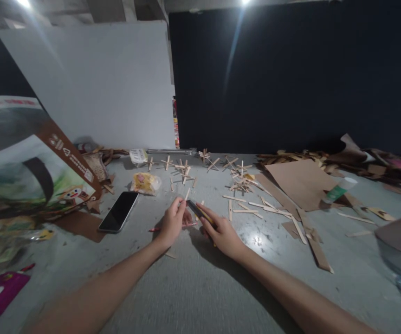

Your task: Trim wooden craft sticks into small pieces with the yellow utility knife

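In the middle of the view my left hand (174, 221) is closed on a wooden craft stick (187, 194), whose tip sticks up past the fingers. My right hand (222, 232) is wrapped round a yellow and black utility knife (203, 214). The knife's front end points at the stick, close to my left fingertips; whether it touches cannot be made out. A red pencil (155, 229) lies on the table under my left hand. A short piece of stick (170, 254) rests just below. Crossed craft sticks (213, 164) stand in several small assemblies beyond my hands.
A phone (119, 212) and a wrapped snack (145, 183) lie to the left, near a large printed bag (43, 157). Loose craft sticks (245, 211), brown cardboard (296, 183) and a green-labelled glue stick (339, 190) are on the right. Upright panels (291, 79) bound the table's back.
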`<control>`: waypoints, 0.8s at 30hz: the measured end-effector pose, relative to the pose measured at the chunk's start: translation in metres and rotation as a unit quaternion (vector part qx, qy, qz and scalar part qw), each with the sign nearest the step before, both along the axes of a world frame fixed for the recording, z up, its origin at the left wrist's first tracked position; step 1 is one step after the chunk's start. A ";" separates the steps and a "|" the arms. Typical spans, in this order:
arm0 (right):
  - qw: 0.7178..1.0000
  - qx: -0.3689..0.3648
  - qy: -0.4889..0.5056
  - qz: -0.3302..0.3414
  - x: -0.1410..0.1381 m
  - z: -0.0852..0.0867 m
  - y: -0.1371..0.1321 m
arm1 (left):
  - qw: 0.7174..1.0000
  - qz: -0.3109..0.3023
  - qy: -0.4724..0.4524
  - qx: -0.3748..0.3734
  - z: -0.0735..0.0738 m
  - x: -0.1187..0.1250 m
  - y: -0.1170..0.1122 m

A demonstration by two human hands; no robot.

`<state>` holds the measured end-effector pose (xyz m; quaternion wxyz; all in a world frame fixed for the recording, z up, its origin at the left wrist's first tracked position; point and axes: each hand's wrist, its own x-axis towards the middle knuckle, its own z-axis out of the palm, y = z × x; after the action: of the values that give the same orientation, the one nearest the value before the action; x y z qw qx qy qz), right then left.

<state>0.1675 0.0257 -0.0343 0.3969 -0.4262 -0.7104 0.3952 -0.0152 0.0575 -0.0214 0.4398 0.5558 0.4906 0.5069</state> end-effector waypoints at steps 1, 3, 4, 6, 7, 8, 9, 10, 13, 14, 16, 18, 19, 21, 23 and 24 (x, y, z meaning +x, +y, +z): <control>1.000 -0.004 0.003 0.001 0.000 -0.001 0.000 | 1.000 -0.004 -0.003 -0.002 0.000 0.000 0.000; 1.000 -0.011 0.009 0.004 0.001 -0.001 0.000 | 1.000 -0.014 -0.011 -0.008 0.001 0.000 0.000; 1.000 -0.013 0.012 0.004 0.001 0.000 0.000 | 1.000 -0.018 -0.015 -0.012 0.002 0.000 -0.001; 1.000 -0.018 0.013 0.004 0.000 0.002 -0.001 | 0.999 -0.021 -0.026 -0.021 0.003 0.001 -0.001; 1.000 -0.023 0.013 0.005 0.000 0.003 -0.001 | 0.999 -0.021 -0.030 -0.025 0.003 0.001 -0.001; 0.999 -0.028 0.013 0.008 0.000 0.004 -0.002 | 0.999 -0.022 -0.033 -0.029 0.003 0.001 -0.001; 0.999 -0.033 0.013 0.011 0.000 0.006 -0.002 | 0.999 -0.023 -0.033 -0.030 0.002 0.001 0.000; 0.999 -0.038 0.015 0.014 0.000 0.007 -0.002 | 0.999 -0.025 -0.033 -0.029 0.002 0.000 0.000; 0.998 -0.045 0.025 0.025 0.000 0.008 -0.001 | 0.999 -0.028 -0.027 -0.017 -0.001 -0.001 0.001; 0.998 -0.050 0.029 0.027 0.000 0.008 -0.001 | 0.999 -0.027 -0.025 -0.013 -0.001 -0.002 0.002; 0.997 -0.061 0.037 0.031 0.001 0.007 0.000 | 0.999 -0.025 -0.021 -0.008 -0.002 -0.002 0.002; 0.996 -0.070 0.044 0.031 0.001 0.007 0.000 | 1.000 -0.022 -0.020 -0.008 -0.002 -0.003 0.002; 0.996 -0.075 0.046 0.031 0.001 0.007 0.000 | 1.000 -0.022 -0.021 -0.009 -0.002 -0.003 0.002; 0.994 -0.085 0.051 0.034 0.001 0.007 0.000 | 0.999 -0.026 -0.021 -0.010 -0.002 -0.003 0.002; 0.993 -0.094 0.058 0.035 0.001 0.006 0.000 | 0.999 -0.027 -0.021 -0.006 -0.001 -0.003 0.002; 0.993 -0.097 0.061 0.035 0.001 0.006 0.000 | 0.999 -0.026 -0.020 -0.004 -0.001 -0.003 0.002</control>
<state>0.1684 0.0261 -0.0281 0.3824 -0.4128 -0.6578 0.5007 -0.0182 0.0598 -0.0228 0.4649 0.5565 0.4689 0.5042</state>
